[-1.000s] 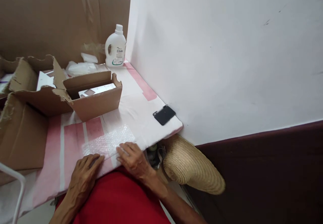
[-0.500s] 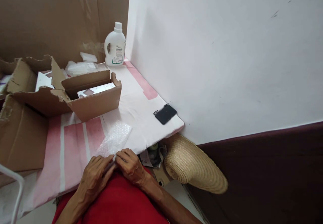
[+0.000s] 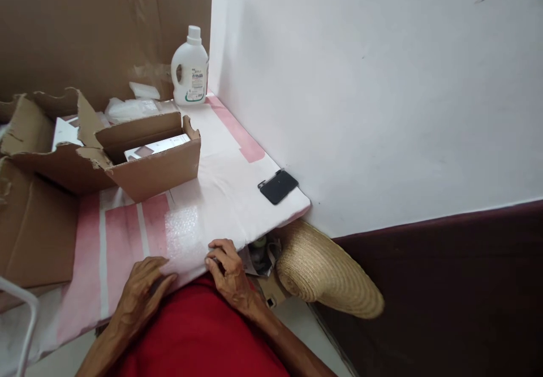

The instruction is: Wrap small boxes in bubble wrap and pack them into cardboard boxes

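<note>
A sheet of clear bubble wrap lies on the pink-and-white cloth of the table at its near edge. My left hand lies on the sheet's near left corner, fingers curled over it. My right hand pinches the sheet's near right corner at the table edge. Both hands rest just above my red shirt.
An open cardboard box with a white carton inside stands behind the wrap, more torn cardboard to its left. A white jug stands in the far corner. A black phone lies by the wall. A straw hat hangs below the table's right edge.
The bubble wrap was turned from lying crosswise to lengthwise. My hands came together at its near edge, then spread apart to its two near corners.
</note>
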A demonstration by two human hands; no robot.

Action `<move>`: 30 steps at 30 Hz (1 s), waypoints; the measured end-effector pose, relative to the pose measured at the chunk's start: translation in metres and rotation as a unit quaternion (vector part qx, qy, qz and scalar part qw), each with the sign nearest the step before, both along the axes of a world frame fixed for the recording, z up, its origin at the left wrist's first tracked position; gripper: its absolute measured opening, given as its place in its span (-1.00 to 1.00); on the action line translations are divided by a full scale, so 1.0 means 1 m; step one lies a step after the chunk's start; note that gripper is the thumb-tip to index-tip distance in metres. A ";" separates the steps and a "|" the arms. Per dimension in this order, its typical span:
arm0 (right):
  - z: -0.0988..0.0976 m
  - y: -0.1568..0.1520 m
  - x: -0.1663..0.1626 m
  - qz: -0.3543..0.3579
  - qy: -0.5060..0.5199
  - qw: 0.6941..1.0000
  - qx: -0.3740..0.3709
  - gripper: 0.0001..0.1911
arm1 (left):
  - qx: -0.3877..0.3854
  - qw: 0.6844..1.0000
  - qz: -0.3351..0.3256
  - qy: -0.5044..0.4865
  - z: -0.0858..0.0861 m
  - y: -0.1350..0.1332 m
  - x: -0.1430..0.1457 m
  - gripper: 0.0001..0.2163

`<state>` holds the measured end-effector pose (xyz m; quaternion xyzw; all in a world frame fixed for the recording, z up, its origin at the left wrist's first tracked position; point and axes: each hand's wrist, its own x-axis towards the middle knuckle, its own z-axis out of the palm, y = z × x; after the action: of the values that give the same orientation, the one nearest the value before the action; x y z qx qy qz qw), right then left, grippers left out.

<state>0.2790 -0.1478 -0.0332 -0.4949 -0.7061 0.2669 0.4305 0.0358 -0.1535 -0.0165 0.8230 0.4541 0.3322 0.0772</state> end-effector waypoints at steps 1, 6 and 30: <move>-0.001 0.000 -0.003 -0.014 -0.012 1.000 0.004 -0.87 | -0.014 1.000 0.017 0.003 0.000 0.000 0.003 -0.87; -0.005 0.000 -0.017 -0.059 -0.065 0.996 0.035 -0.83 | -0.045 0.994 0.099 0.008 -0.001 -0.002 0.016 -0.76; 0.028 0.010 0.008 0.013 -0.032 0.999 0.022 -0.45 | -0.006 0.999 -0.030 0.025 0.021 0.026 0.010 -0.83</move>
<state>0.2867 -0.1382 -0.0055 -0.4845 -0.7317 0.2402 0.4149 0.0457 -0.1277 0.0040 0.8441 0.4326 0.3063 0.0809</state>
